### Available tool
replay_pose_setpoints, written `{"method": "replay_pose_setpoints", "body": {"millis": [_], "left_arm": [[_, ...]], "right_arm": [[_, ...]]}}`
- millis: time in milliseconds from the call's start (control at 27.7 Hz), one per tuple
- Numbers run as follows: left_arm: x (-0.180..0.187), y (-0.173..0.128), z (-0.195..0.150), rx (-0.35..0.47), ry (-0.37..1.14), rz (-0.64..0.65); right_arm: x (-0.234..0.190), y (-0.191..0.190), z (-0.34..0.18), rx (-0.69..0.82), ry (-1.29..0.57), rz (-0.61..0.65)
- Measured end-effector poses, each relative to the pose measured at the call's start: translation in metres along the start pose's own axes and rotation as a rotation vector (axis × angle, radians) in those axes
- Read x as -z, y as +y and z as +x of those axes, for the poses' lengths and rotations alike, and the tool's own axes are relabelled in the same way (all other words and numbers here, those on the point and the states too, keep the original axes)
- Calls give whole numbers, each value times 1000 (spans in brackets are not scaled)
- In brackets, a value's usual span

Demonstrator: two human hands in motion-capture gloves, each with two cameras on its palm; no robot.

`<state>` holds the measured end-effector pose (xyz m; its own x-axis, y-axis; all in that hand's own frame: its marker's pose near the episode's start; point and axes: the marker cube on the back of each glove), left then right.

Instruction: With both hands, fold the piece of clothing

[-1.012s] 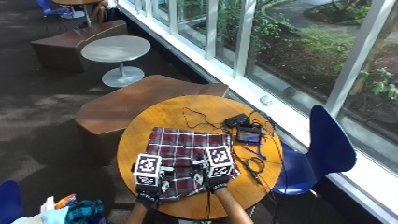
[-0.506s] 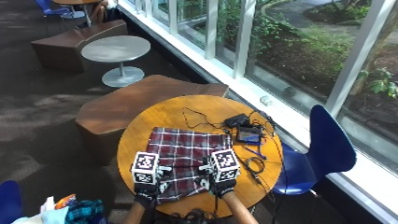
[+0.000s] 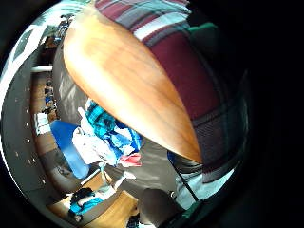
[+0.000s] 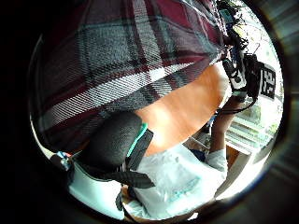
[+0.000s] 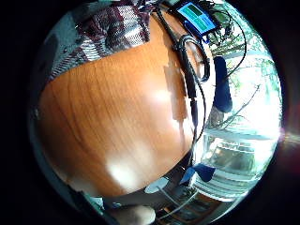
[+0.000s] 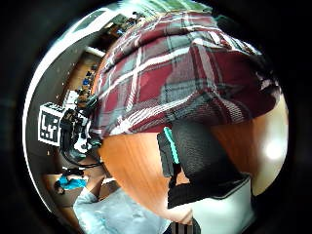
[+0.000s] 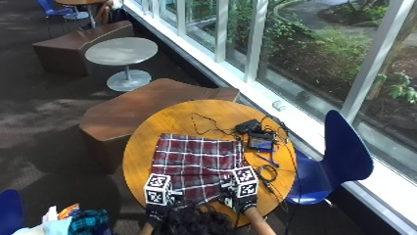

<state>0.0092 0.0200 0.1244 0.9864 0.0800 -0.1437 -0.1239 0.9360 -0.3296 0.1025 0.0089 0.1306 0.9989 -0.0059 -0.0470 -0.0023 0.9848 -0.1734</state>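
Where the red plaid garment (image 7: 196, 164) lies spread flat on the round wooden table (image 7: 163, 125), its near hem is met by both gloved hands. The left hand (image 7: 158, 204) and right hand (image 7: 239, 198) are positioned at the near corners. Whether the fingers pinch the cloth cannot be told. Cables and a small device (image 7: 262, 142) are located beside the garment.

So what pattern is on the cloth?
Dark red plaid cloth with white and grey lines; outside view.
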Motion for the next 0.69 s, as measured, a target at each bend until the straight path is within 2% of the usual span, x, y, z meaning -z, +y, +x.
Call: {"method": "replay_pose_setpoints", "body": {"millis": [108,217,325,397,470,542,614,687], "left_arm": [[-7,-8,-2,16,4,162],[-1,-13,-2,33,-8,375],[25,2,-9,61,-80,563],[50,23,-29,90,-206,638],[71,40,-40,73,-246,678],[85,46,-31,-21,-124,676],[97,43,-26,-107,-49,622],[110,32,-27,-151,-62,531]], "right_arm": [[-5,-4,0,6,-10,36],[-6,-10,1,3,-13,178],[3,-5,-1,33,-35,351],[19,10,-6,65,-79,429],[36,24,-11,98,-131,473],[52,36,-14,125,-177,469],[69,41,-15,143,-206,432],[85,33,-13,146,-222,397]]}}
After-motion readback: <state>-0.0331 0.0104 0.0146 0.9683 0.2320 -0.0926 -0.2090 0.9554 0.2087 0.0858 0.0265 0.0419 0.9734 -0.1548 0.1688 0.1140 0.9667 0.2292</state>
